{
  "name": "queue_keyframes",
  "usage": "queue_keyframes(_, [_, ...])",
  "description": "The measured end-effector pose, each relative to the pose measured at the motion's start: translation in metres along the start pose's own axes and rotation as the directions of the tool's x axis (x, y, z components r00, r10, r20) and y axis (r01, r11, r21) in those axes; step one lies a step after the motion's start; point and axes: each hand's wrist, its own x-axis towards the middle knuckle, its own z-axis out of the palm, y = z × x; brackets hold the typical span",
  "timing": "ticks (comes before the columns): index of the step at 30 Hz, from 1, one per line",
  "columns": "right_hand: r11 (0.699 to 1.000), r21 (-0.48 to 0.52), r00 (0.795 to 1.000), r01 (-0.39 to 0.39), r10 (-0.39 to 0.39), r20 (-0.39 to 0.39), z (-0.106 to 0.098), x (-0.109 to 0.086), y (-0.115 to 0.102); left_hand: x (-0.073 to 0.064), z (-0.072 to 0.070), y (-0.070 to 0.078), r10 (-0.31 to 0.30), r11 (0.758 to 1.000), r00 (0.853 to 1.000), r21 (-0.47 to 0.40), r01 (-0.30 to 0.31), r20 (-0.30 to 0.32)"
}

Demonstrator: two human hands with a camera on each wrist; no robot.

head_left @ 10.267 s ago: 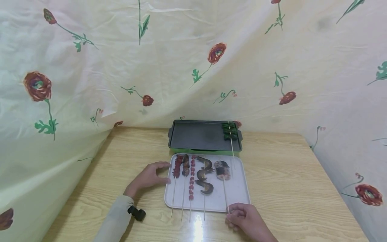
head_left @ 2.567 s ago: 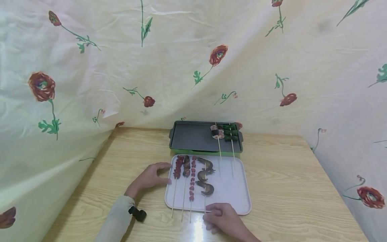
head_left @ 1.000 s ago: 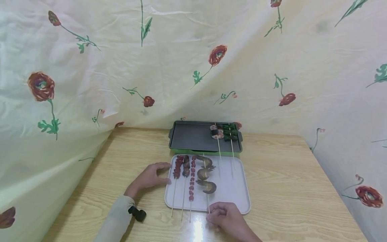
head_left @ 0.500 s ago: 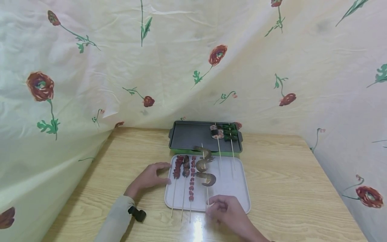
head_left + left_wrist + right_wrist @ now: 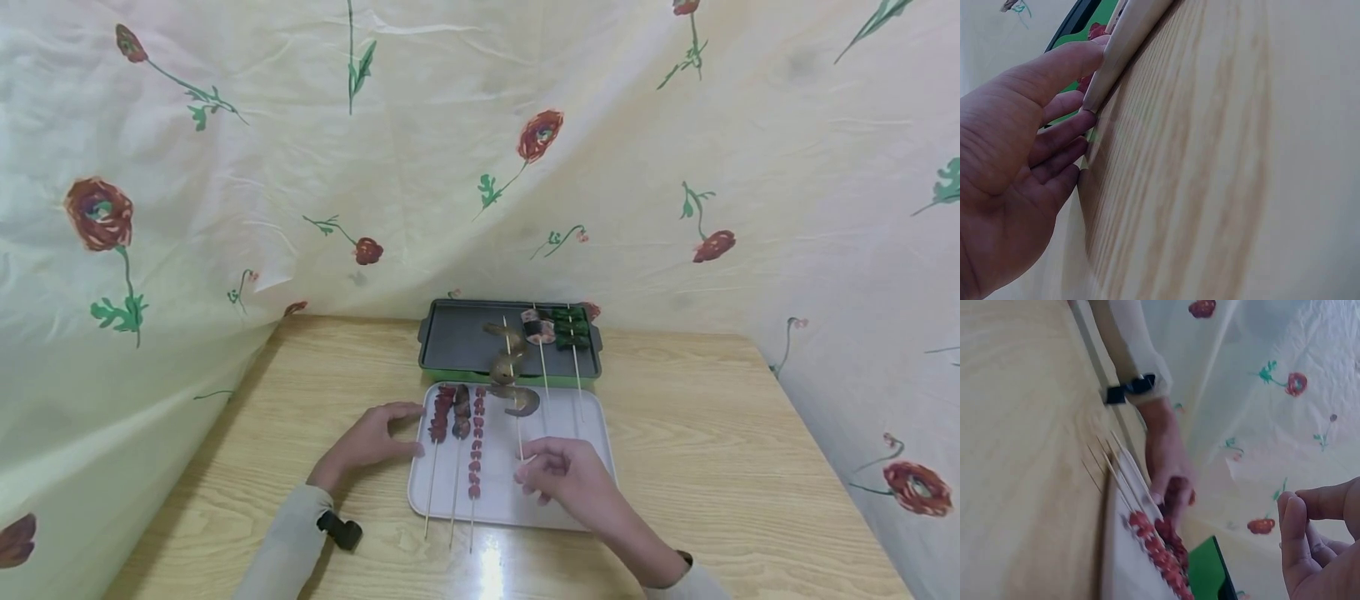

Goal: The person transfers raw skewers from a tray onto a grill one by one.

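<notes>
Head view: the right hand pinches a shrimp skewer low on its stick. A second ago the shrimps were all over the white tray; now the upper part reaches over the dark griddle pan, so the skewer seems midway across. The fish skewer and green skewer lie unchanged at the pan's right end. The left hand stays at the tray's left edge.

Left wrist view: that hand's thumb and fingers touch the edge, spread wide.

Right wrist view: thumb and forefinger meet, the stick indistinct.
</notes>
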Motion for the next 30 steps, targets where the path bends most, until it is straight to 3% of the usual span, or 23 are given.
queue_keyframes(10, [0.997,-0.048,0.997,0.064,-0.066,-0.042,-0.020,0.037,-0.008,0.002,0.000,-0.001,-0.034,0.999,0.999,0.014,0.034,0.002])
queue_keyframes(20, [0.996,-0.078,0.996,0.037,-0.044,-0.083,-0.034,0.069,-0.016,0.002,-0.001,-0.001,-0.022,1.000,1.000,0.013,0.022,-0.008])
queue_keyframes(30, [0.997,-0.072,0.994,-0.033,0.025,-0.108,-0.032,0.088,-0.016,0.002,0.000,-0.003,-0.005,1.000,1.000,0.005,0.005,0.000])
